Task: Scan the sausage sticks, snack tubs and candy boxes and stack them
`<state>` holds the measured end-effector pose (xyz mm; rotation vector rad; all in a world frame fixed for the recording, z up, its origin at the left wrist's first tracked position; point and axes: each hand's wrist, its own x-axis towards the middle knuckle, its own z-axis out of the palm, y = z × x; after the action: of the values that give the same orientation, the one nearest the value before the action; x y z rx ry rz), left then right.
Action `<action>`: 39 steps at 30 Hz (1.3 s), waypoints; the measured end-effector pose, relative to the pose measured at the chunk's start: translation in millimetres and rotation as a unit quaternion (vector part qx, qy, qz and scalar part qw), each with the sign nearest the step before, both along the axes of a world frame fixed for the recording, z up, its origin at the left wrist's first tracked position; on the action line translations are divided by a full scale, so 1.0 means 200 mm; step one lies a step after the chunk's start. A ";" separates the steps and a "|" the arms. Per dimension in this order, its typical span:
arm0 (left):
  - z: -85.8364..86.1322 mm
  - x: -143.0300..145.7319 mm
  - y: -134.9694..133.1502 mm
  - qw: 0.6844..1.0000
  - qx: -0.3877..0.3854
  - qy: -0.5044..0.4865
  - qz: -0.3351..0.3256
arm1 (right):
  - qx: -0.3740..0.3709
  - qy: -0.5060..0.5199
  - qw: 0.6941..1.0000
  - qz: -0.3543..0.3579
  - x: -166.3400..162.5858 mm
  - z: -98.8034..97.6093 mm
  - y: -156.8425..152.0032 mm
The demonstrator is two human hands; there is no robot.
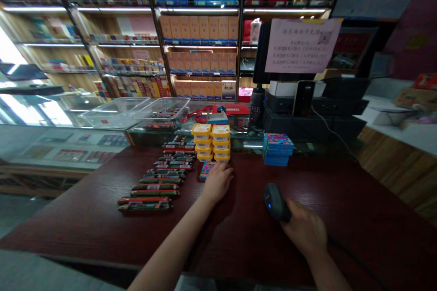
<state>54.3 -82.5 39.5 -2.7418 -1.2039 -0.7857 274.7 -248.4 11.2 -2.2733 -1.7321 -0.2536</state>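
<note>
My left hand [218,180] is closed over the right side of a small blue box [206,170] with pink print, low over the counter; its fingertips are partly hidden. Just behind that hand stand two stacks of yellow tubs [204,142] with white labels. In my right hand [304,226] is a black barcode scanner [275,203] showing a small blue light, its head tilted forward and left. A stack of similar blue boxes [277,149] sits farther back, beyond the scanner. Left of my left hand, several long, dark green and red wrapped sticks [154,187] lie in a slanting row.
The dark wooden counter [102,191] meets a glass display case behind. Clear plastic bins [118,111] stand at the back left. A monitor with a pink paper notice [300,47] and a phone [303,97] are at the back right. The scanner's cable [355,257] trails right.
</note>
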 end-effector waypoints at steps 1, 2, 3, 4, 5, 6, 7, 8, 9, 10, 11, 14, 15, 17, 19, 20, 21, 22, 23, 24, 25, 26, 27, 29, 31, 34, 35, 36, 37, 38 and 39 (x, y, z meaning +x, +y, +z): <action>0.01 0.06 0.00 1.000 -0.006 0.001 -0.026 | 0.000 0.003 1.000 0.001 0.00 0.00 0.00; 0.03 0.12 0.00 0.999 -0.011 0.003 -0.050 | 0.000 0.008 1.000 0.001 0.00 0.00 0.01; 0.05 0.19 0.01 0.998 -0.012 0.005 -0.069 | 0.000 0.013 1.000 0.001 0.00 0.00 0.01; 0.06 0.26 0.01 0.996 -0.008 0.007 -0.086 | -0.002 0.018 1.000 -0.001 0.00 0.00 0.01; 0.08 0.33 0.02 0.995 -0.001 0.009 -0.098 | -0.005 0.023 1.000 -0.003 0.00 0.00 0.01; 0.09 0.40 0.02 0.994 0.011 0.011 -0.104 | -0.010 0.028 1.000 -0.007 0.00 0.00 0.02; 0.11 0.47 0.03 0.994 0.024 0.013 -0.105 | -0.017 0.032 0.999 -0.010 0.00 0.01 0.02; 0.13 0.53 0.04 0.994 0.039 0.013 -0.098 | -0.022 0.036 0.999 -0.013 0.00 0.01 0.02; 0.15 0.60 0.06 0.995 0.053 0.013 -0.086 | -0.025 0.041 0.999 -0.013 0.01 0.01 0.02; 0.17 0.67 0.07 0.995 0.066 0.012 -0.072 | -0.028 0.047 0.998 -0.012 0.01 0.01 0.02; 0.18 0.73 0.09 0.995 0.077 0.010 -0.057 | -0.030 0.053 0.998 -0.009 0.01 0.01 0.03; 0.22 0.89 0.15 0.995 0.095 0.011 -0.042 | -0.034 0.067 0.997 -0.010 0.01 0.02 0.03; 0.22 0.94 0.17 0.994 0.097 0.013 -0.046 | -0.036 0.066 0.997 -0.011 0.01 0.02 0.04; 0.22 1.00 0.21 0.993 0.095 0.018 -0.063 | -0.035 0.059 0.998 -0.009 0.01 0.02 0.04; 0.22 1.04 0.23 0.993 0.085 0.016 -0.077 | -0.035 0.053 0.998 -0.005 0.01 0.02 0.04; 0.22 1.05 0.24 0.993 0.080 0.012 -0.082 | -0.035 0.052 0.998 -0.004 0.01 0.02 0.04; 0.22 1.05 0.24 0.993 0.076 0.008 -0.085 | -0.034 0.051 0.998 -0.003 0.01 0.02 0.04; 0.23 1.05 0.24 0.993 0.075 0.004 -0.087 | -0.034 0.051 0.998 -0.002 0.01 0.02 0.04; 0.24 1.04 0.23 0.993 0.075 0.003 -0.090 | -0.034 0.051 0.998 -0.002 0.02 0.02 0.05; 0.25 1.03 0.23 0.992 0.077 0.009 -0.095 | -0.033 0.051 0.998 0.000 0.02 0.02 0.05; 0.26 1.02 0.22 0.991 0.080 0.018 -0.102 | -0.031 0.051 0.998 0.000 0.02 0.01 0.05; 0.27 1.01 0.21 0.990 0.086 0.030 -0.111 | -0.031 0.052 0.998 0.000 0.02 0.01 0.05; 0.29 0.99 0.20 0.987 0.093 0.043 -0.121 | -0.033 0.053 0.998 -0.002 0.03 0.01 0.05; 0.32 0.95 0.17 0.982 0.110 0.063 -0.138 | -0.038 0.057 0.998 -0.005 0.03 0.01 0.05; 0.34 0.88 0.15 0.980 0.121 0.075 -0.137 | -0.043 0.062 0.997 -0.004 0.03 0.00 0.04; 0.35 0.75 0.12 0.986 0.111 0.065 -0.103 | -0.042 0.062 0.997 0.000 0.03 0.00 0.04; 0.34 0.69 0.11 0.990 0.102 0.044 -0.089 | -0.040 0.059 0.997 -0.001 0.03 0.00 0.03; 0.33 0.63 0.10 0.993 0.090 0.008 -0.072 | -0.039 0.056 0.998 -0.002 0.03 0.01 0.03; 0.30 0.58 0.10 0.995 0.072 -0.045 -0.053 | -0.036 0.052 0.998 -0.003 0.03 0.01 0.03; 0.26 0.52 0.08 0.992 0.046 -0.116 -0.031 | -0.033 0.047 0.998 -0.003 0.03 0.01 0.02; 0.22 0.46 0.07 0.979 0.008 -0.202 -0.005 | -0.030 0.042 0.999 -0.002 0.03 0.01 0.02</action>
<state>145.9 -68.7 83.2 -2.6538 -1.2289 -1.3989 279.7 -244.2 12.8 -2.2950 -1.7141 -0.1082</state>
